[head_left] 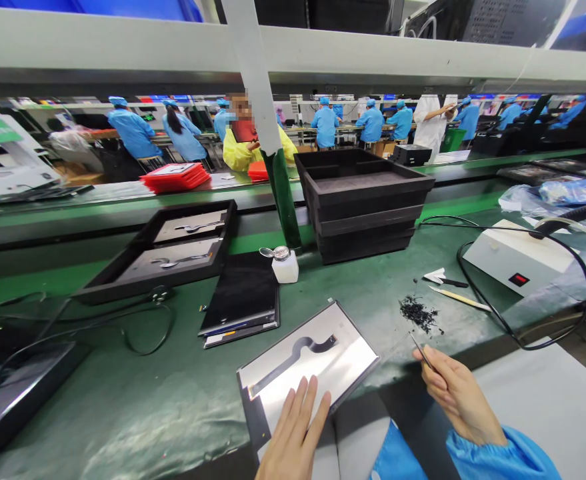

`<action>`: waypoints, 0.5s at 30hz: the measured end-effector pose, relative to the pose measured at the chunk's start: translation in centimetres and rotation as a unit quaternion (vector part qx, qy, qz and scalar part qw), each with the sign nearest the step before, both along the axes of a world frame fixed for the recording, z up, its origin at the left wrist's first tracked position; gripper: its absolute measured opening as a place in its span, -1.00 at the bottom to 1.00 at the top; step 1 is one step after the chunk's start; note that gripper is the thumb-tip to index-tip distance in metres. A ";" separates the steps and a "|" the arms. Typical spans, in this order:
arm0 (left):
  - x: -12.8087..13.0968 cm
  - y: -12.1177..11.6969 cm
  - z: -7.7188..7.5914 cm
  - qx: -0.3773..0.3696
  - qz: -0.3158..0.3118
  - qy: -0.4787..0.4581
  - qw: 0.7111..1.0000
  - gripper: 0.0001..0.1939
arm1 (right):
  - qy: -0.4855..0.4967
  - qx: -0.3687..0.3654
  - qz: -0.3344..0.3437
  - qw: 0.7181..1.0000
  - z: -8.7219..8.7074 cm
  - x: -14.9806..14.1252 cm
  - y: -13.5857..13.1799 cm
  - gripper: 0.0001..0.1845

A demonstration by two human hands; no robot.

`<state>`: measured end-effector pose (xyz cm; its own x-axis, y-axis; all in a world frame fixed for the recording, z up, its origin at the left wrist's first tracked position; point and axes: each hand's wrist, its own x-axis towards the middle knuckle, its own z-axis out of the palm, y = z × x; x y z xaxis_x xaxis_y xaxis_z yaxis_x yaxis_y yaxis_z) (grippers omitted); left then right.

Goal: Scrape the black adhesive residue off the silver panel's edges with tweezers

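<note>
A display panel (350, 353) lies silvery back up at the bench's front edge, with a dark ribbon cable (295, 360) curving across it. My left hand (297, 433) rests flat on its lower part, fingers stretched out. To the right of the panel, my right hand (457, 393) pinches metal tweezers (419, 348), their tips pointing up and left. Just beyond those tips is a pile of small black scraps (417, 313). A thin clear strip (395, 350) seems to run between the panel's corner and the tweezers, but it is too faint to make out.
Stacked dark panels (245, 293) lie behind, beside a white pump bottle (285, 268). A black tray (230, 230) holds more panels. Stacked black bins (365, 207) stand at the back. On the right are a pale stick (460, 298), a cable and a white box device (520, 257).
</note>
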<state>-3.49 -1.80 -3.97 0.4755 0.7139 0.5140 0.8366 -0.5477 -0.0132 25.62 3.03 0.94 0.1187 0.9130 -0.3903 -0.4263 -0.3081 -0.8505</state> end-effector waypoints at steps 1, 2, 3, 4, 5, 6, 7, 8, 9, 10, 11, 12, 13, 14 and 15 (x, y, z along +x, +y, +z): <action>0.0 0.0 0.0 0.001 0.000 -0.003 1.000 -0.16 | 0.000 -0.001 0.000 1.000 0.0 0.0 0.0 -0.42; 0.0 0.0 0.0 0.002 0.001 -0.004 1.000 -0.16 | 0.000 -0.002 -0.002 1.000 0.0 0.1 0.1 -0.42; 0.0 0.0 -0.1 0.002 0.001 -0.005 1.000 -0.17 | 0.000 -0.003 -0.003 1.000 0.0 0.1 0.1 -0.42; 0.0 0.0 0.0 0.002 0.000 -0.003 1.000 -0.17 | 0.000 -0.003 -0.004 1.000 -0.1 0.2 0.1 -0.42; 0.0 0.0 0.0 0.002 0.000 0.000 1.000 -0.16 | 0.000 -0.004 -0.005 1.000 -0.1 0.2 0.2 -0.43; 0.0 0.0 0.0 0.003 0.000 0.003 1.000 -0.16 | 0.001 -0.004 -0.005 1.000 -0.1 0.2 0.2 -0.43; 0.0 0.0 0.0 0.004 0.001 0.006 1.000 -0.16 | 0.003 -0.003 -0.005 1.000 0.0 0.2 0.2 -0.44; 0.0 0.0 0.0 0.005 0.002 0.009 1.000 -0.16 | 0.004 -0.004 -0.004 1.000 0.1 0.2 0.2 -0.43; -0.1 0.0 0.0 0.006 0.003 0.011 1.000 -0.16 | 0.005 -0.005 -0.004 1.000 0.3 0.2 0.2 -0.43; -0.1 0.0 0.0 0.006 0.004 0.013 1.000 -0.16 | 0.004 -0.006 -0.005 1.000 0.5 0.2 0.3 -0.41; -0.1 0.0 0.0 0.007 0.004 0.013 1.000 -0.16 | 0.003 -0.007 -0.005 1.000 0.8 0.2 0.3 -0.40; -0.1 0.0 -0.1 0.008 0.004 0.013 1.000 -0.17 | 0.001 -0.009 -0.005 1.000 1.0 0.1 0.3 -0.39; -0.1 0.0 -0.2 0.008 0.004 0.012 1.000 -0.17 | -0.001 -0.011 -0.006 1.000 1.3 0.1 0.3 -0.38; -0.1 0.0 -0.2 0.008 0.003 0.011 1.000 -0.17 | -0.003 -0.012 -0.007 1.000 1.5 0.1 0.4 -0.37; -0.1 0.0 -0.3 0.008 0.003 0.009 1.000 -0.17 | -0.003 -0.014 -0.008 1.000 1.7 0.1 0.4 -0.37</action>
